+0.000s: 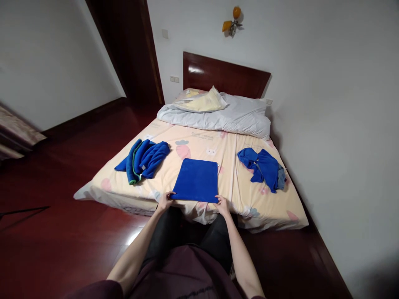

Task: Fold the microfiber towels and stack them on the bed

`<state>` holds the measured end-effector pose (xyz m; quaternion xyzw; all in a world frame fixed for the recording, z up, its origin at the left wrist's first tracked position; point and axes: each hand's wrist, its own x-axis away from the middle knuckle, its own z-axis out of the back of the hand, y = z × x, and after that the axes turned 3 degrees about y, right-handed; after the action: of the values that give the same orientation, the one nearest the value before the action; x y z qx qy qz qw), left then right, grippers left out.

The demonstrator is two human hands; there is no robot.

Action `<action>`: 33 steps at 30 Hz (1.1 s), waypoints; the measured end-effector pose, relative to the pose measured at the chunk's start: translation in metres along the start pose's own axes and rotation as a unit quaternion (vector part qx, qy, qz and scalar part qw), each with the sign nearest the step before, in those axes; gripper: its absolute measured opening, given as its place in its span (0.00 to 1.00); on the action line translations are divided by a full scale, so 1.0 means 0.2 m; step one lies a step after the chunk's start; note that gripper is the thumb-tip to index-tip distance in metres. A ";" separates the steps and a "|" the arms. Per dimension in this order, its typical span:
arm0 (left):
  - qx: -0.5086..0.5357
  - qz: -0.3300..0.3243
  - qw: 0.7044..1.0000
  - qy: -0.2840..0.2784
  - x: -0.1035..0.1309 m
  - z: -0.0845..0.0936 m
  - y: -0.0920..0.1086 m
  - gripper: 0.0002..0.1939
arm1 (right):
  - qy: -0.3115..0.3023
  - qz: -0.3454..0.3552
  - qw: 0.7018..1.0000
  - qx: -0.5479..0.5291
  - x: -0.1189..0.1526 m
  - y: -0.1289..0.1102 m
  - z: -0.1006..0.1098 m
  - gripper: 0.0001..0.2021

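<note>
A blue towel lies flat in a neat rectangle near the foot of the bed. My left hand pinches its near left corner. At its near right corner, my right hand has thumb and fingers closed on the edge. To the left rests a loose heap of blue towels, one of them rolled with a green edge. On the right is a crumpled pile of blue cloths, with a greyish-blue piece at its right side.
The bed has a pale sheet with carrot and rabbit prints. A grey quilt and a yellow pillow lie by the dark wooden headboard. A wall stands close on the right; a thin dark rod shows at left.
</note>
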<state>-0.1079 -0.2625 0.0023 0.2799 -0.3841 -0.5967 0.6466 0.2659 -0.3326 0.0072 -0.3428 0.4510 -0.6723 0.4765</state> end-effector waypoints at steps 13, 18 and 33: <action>0.037 -0.085 0.994 0.058 0.01 0.02 0.08 0.10 | 0.098 0.085 0.990 0.064 -0.03 -0.06 -0.04 0.14; 0.134 -0.097 0.986 0.014 -0.05 -0.03 0.09 0.14 | 0.026 0.099 0.995 0.007 -0.06 -0.04 -0.05 0.15; 0.092 -0.020 0.992 0.080 -0.02 -0.09 -0.04 0.22 | 0.076 0.042 0.996 0.031 -0.05 0.13 -0.02 0.25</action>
<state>-0.0974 -0.2619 -0.0142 0.3926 -0.3789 -0.5470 0.6349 0.2739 -0.3256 -0.0188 -0.2560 0.4788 -0.6895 0.4794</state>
